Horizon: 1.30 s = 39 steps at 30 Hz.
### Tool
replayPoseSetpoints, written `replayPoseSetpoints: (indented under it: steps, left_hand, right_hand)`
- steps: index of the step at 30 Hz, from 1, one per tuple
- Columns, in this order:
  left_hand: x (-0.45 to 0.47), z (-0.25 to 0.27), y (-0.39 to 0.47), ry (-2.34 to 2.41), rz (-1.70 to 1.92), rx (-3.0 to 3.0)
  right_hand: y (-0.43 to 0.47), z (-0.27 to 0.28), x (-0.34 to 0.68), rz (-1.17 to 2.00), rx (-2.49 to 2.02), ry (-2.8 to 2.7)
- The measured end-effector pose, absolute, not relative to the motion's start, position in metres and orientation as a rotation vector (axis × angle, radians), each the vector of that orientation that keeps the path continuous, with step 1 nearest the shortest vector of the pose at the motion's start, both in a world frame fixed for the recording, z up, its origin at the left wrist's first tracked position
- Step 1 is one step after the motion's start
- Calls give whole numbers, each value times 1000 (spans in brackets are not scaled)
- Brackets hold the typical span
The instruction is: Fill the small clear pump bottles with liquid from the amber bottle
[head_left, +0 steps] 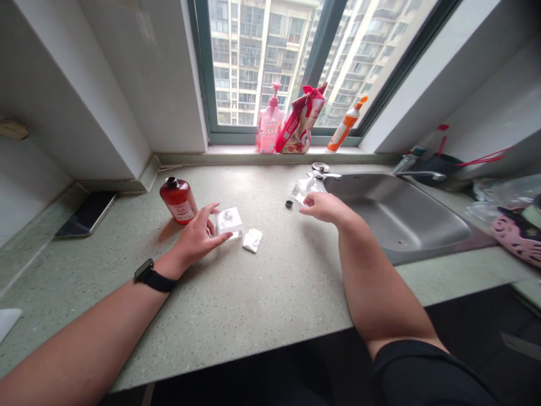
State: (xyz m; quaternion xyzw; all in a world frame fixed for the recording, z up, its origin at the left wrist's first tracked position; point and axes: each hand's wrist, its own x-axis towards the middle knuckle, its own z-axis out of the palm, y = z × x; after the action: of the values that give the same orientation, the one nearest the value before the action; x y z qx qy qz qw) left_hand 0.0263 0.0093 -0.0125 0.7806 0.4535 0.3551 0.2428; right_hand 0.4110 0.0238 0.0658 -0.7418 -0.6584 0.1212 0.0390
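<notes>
My left hand (202,232) has its thumb and fingers around a clear square container (229,221) with a round fitting on top, standing on the counter. Just left of that hand is an uncapped red-brown bottle (177,200) with a pale label. A small folded white packet (252,240) lies to the container's right. My right hand (320,206) is by the sink's left edge, its fingers bent together against a clear and white square object (301,189). What they pinch, if anything, is hidden. A small black cap (289,204) lies left of these fingers.
The steel sink (406,211) and its tap (422,173) are on the right. A phone (87,214) lies at the left wall. A pink pump bottle (269,127), a red bag (300,121) and an orange-white bottle (346,125) stand on the windowsill.
</notes>
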Motion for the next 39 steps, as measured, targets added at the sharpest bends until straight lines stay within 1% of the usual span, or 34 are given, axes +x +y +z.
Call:
replayPoseSetpoints:
  steps: [3, 8, 11, 14, 22, 30, 39]
  left_hand:
    - [28, -12, 8, 1228, 964, 2137]
    - [29, -12, 8, 1189, 969, 2136]
    - [28, -13, 8, 1162, 975, 2131]
    - [27, -13, 7, 1120, 969, 2120]
    - [27, -9, 5, 1080, 953, 2106]
    - [25, -10, 6, 1026, 995, 2115]
    - [24, -14, 8, 1011, 1010, 2099]
  right_hand:
    - [23, 79, 396, 417, -2080, -1965]
    - [28, 119, 357, 522, -1831, -2078]
    - [28, 142, 333, 514, -1716, -2062]
    - [24, 152, 313, 466, -1580, -2114]
    - [21, 138, 301, 406, -1444, -2334]
    - [21, 128, 283, 352, -1282, -2366]
    - [26, 100, 266, 363, -1269, -2384]
